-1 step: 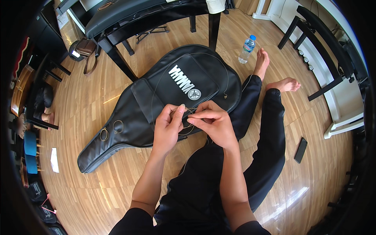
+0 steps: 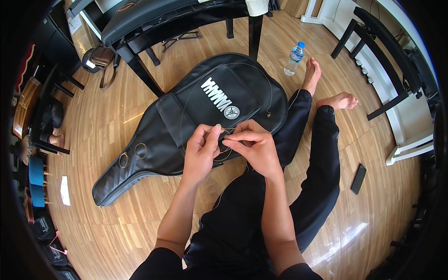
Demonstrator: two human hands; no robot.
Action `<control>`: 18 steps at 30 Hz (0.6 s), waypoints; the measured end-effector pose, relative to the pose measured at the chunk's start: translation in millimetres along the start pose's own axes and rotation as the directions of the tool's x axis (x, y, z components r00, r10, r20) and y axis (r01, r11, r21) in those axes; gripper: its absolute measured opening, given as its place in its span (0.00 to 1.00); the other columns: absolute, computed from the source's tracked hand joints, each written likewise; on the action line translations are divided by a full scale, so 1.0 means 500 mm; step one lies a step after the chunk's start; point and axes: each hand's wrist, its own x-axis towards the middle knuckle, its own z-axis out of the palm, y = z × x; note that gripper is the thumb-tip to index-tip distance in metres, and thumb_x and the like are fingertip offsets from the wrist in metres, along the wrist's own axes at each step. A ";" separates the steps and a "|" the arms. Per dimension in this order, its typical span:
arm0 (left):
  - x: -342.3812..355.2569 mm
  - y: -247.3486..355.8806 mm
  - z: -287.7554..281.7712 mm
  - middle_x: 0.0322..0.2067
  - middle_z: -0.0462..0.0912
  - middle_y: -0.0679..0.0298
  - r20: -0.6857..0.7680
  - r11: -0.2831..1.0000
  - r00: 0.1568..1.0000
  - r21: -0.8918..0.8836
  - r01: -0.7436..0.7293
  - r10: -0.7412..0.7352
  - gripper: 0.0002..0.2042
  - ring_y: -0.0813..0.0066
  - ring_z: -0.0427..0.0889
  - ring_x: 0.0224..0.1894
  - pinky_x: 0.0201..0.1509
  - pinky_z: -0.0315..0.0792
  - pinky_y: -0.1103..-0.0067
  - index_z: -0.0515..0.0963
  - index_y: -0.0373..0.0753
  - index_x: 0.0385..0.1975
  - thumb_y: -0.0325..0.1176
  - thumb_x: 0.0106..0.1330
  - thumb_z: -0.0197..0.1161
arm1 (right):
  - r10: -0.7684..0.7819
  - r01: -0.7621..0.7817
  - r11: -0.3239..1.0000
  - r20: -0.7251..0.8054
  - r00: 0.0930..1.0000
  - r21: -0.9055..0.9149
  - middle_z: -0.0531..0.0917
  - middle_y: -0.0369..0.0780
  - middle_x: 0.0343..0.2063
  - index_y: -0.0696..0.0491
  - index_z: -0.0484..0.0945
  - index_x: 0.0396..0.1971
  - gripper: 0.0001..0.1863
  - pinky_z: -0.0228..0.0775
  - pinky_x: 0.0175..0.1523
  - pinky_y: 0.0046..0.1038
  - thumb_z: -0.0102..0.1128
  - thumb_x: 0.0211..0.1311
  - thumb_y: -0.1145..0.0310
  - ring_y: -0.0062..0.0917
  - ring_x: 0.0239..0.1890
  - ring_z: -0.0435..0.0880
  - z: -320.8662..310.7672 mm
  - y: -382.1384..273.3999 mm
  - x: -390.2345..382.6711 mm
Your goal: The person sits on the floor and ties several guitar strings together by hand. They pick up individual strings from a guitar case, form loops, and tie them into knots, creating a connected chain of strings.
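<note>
My left hand and my right hand are close together over the black guitar bag, fingers pinched. Between them is a thin gold-coloured guitar string, partly bent into small loops; the fingers hide some of it. A long stretch of string curves in a wide arc over the bag, and a small knot-like end rests near the bag's right side. On the narrow part of the bag lie two small coiled strings, a brighter gold coil and a thinner coil.
My legs stretch out to the right of the bag. A water bottle stands near my feet, and a phone lies on the wooden floor at right. Beyond the bag is a black bench; a brown bag sits to its left.
</note>
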 end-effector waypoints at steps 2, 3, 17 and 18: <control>0.001 0.000 0.002 0.18 0.57 0.77 0.026 0.992 0.999 -0.118 0.044 -0.041 0.10 0.89 0.52 0.20 0.23 0.50 0.85 0.72 0.36 0.36 0.38 0.74 0.54 | -0.074 0.063 0.989 -0.079 0.994 -0.134 0.78 0.34 0.31 0.53 0.87 0.33 0.07 0.66 0.31 0.21 0.70 0.53 0.77 0.17 0.27 0.74 0.014 0.002 0.002; 0.002 0.000 0.003 0.18 0.56 0.77 0.027 0.986 0.998 -0.157 0.060 -0.056 0.10 0.89 0.51 0.20 0.23 0.50 0.85 0.72 0.36 0.37 0.37 0.74 0.54 | -0.125 0.098 0.972 -0.115 0.986 -0.213 0.78 0.34 0.30 0.52 0.87 0.33 0.08 0.65 0.29 0.21 0.71 0.51 0.78 0.17 0.27 0.73 0.020 0.004 0.002; 0.014 0.014 -0.025 0.21 0.69 0.73 0.008 0.994 0.998 -0.091 0.066 -0.066 0.13 0.86 0.68 0.25 0.35 0.69 0.83 0.77 0.32 0.43 0.38 0.73 0.55 | 0.166 -0.152 0.979 -0.104 0.981 0.133 0.82 0.30 0.27 0.59 0.84 0.35 0.08 0.60 0.32 0.14 0.62 0.66 0.69 0.09 0.27 0.70 0.003 -0.014 0.003; 0.012 0.018 -0.022 0.23 0.72 0.70 0.025 0.993 0.996 -0.081 0.090 -0.088 0.14 0.84 0.73 0.27 0.39 0.72 0.81 0.77 0.31 0.44 0.38 0.73 0.55 | 0.163 -0.142 0.980 -0.150 0.975 0.142 0.80 0.29 0.24 0.59 0.84 0.35 0.09 0.59 0.30 0.15 0.62 0.66 0.68 0.09 0.26 0.68 0.000 -0.012 0.005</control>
